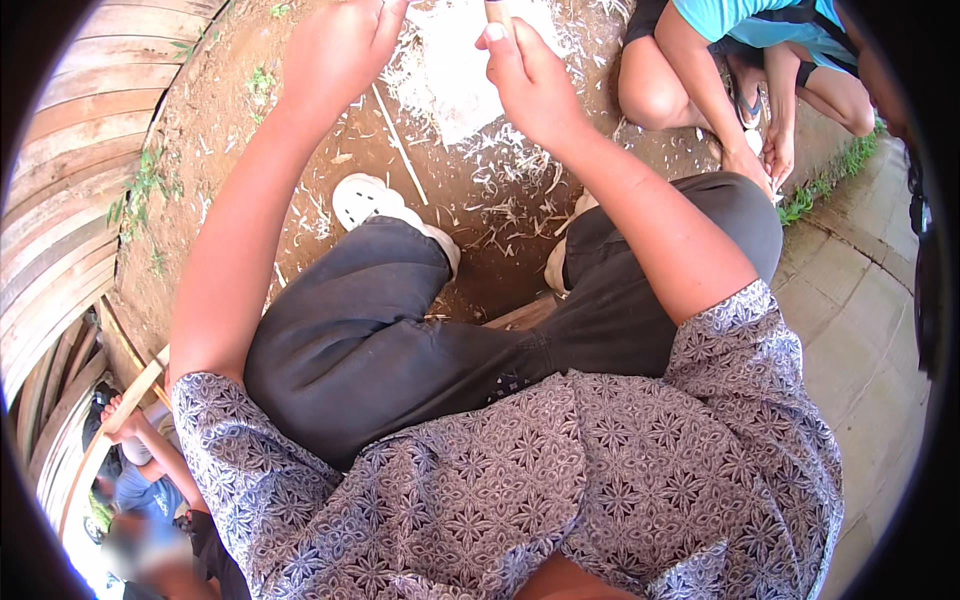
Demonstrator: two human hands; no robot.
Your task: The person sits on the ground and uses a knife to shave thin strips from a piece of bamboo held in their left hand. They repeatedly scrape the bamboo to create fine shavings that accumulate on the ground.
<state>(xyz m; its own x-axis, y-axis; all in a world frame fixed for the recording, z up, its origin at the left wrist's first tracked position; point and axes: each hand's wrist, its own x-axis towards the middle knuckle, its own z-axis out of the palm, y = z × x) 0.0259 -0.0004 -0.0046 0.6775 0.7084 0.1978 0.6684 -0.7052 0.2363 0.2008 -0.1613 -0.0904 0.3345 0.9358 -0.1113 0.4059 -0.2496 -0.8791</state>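
Note:
My right hand is raised at the top middle, its fingers closed around a light brown, rounded wooden piece that looks like a handle. The upper edge of the picture cuts off the rest of that piece. To its left, my left hand is closed too, and its fingertips run out of the picture, so anything in them is hidden. Below and between both hands lies a pale, brightly lit sheet on the ground, with thin wood shavings scattered around it.
A thin pale stick lies on the brown dirt near my white clog. At the upper right another person in a turquoise shirt crouches close to my knee. Wooden planks line the left; paving is at right. Someone sits at the lower left.

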